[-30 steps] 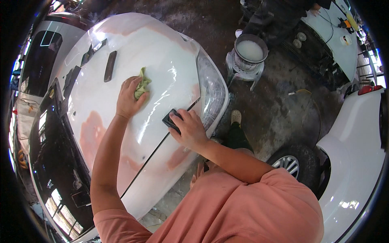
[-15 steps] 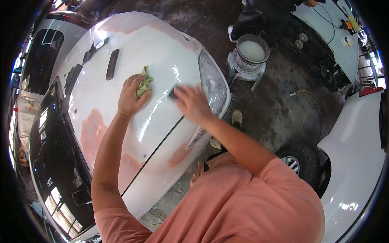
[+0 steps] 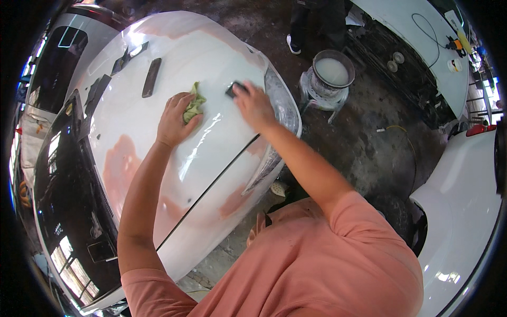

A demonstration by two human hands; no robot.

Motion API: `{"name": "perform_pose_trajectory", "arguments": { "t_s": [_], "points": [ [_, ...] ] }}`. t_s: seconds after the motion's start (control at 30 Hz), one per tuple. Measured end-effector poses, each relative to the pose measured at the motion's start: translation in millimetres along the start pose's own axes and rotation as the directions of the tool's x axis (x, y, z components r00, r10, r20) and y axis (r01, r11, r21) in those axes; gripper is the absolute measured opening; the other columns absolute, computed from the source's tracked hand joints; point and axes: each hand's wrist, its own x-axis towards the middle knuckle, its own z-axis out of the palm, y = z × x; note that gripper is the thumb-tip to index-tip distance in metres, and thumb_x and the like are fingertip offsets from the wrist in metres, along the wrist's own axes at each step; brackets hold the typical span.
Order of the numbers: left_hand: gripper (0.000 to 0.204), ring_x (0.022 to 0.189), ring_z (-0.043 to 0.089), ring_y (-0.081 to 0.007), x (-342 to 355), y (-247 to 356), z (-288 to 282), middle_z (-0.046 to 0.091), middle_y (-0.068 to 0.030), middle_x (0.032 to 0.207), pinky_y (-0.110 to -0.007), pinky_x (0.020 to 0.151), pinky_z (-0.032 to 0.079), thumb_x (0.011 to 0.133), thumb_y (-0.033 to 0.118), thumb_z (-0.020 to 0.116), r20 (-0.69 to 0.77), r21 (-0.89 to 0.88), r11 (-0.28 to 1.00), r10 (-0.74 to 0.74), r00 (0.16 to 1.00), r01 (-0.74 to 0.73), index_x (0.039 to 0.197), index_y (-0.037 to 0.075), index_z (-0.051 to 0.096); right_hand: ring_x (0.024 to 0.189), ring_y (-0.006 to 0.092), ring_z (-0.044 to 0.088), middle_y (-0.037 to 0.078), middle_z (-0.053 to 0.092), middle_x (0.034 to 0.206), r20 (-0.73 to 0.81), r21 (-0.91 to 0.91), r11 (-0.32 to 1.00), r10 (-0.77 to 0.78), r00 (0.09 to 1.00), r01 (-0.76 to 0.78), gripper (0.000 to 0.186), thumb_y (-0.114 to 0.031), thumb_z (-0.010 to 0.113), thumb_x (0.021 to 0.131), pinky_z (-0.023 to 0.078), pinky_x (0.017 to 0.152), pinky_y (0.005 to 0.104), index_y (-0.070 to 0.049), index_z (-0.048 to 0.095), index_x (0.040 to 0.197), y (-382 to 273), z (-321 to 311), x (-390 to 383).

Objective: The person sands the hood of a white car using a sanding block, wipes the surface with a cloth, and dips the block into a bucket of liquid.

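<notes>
A white car hood [image 3: 158, 105] with pinkish primer patches lies under both hands. My left hand [image 3: 174, 119] presses a crumpled yellow-green cloth [image 3: 193, 103] against the hood's middle. My right hand [image 3: 254, 105] holds a small dark sanding block [image 3: 234, 89] flat on the hood, near the headlight [image 3: 280, 103]. Both arms reach forward from my orange shirt at the bottom of the view.
A dark flat strip [image 3: 151, 77] lies on the hood farther back. A bucket of whitish liquid [image 3: 332, 71] sits on a stool on the wet floor to the right. Another person's legs [image 3: 309, 21] stand beyond it. A second white car panel [image 3: 459, 201] is at right.
My right hand has slid the sanding block up the hood from the panel seam toward the headlight. The left hand and cloth have stayed in place.
</notes>
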Motion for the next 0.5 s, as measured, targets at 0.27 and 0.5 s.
{"name": "perform_pose_trajectory", "arguments": {
  "t_s": [0.27,0.5],
  "points": [
    [0.054,0.122,0.054,-0.0403,-11,-6,-2,0.06,-0.0169,0.131,-0.046,0.105,0.045,0.082,0.029,0.075,0.006,0.021,0.999,-0.024,1.0,0.024,0.129,0.006,0.06,0.116,0.0372,0.058,0.016,0.059,0.135,0.143,0.077,0.956,-0.291,0.946,0.282,0.038,-0.021,0.063,0.096,0.046,0.101,0.0513,-0.011,0.065,0.133,-48,-47,-110],
    [0.054,0.121,0.055,-0.0395,2,2,-2,0.06,-0.0162,0.13,-0.045,0.104,0.045,0.082,0.029,0.075,0.02,0.014,1.0,-0.004,1.0,0.004,0.128,0.005,0.06,0.117,0.0368,0.058,0.015,0.062,0.135,-0.044,0.037,0.994,-0.101,0.994,0.102,0.038,-0.024,0.062,0.096,0.047,0.1,0.0497,-0.012,0.066,0.132,19,4,8]
  ]
}}
